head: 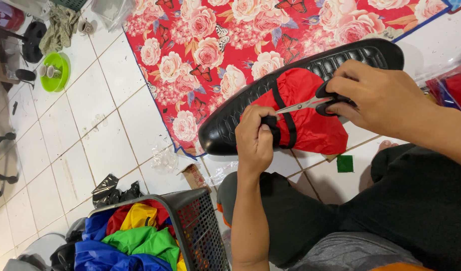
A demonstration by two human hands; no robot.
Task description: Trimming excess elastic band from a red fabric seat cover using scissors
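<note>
The left hand [254, 139] fingers pinched the black strap [283, 118] on red fabric [311, 120]; the right hand [376, 95] gripped scissors [311, 104], whose blades risked nicking the fabric beside those fingers.

- Red floral mat [215, 45] with butterfly print: upper centre of the frame, laid on white floor tiles [90, 130].
- Green bowl [55, 73]: upper left, on the tiles.
- Crumpled olive cloth [60, 27]: top left, above the bowl.
- Grey perforated basket [200, 231]: bottom centre-left, holding blue, green, yellow and red fabric.
- Black plastic scrap [110, 190]: just above the basket.
- Small green square [345, 163]: lower right of centre, on a tile.
</note>
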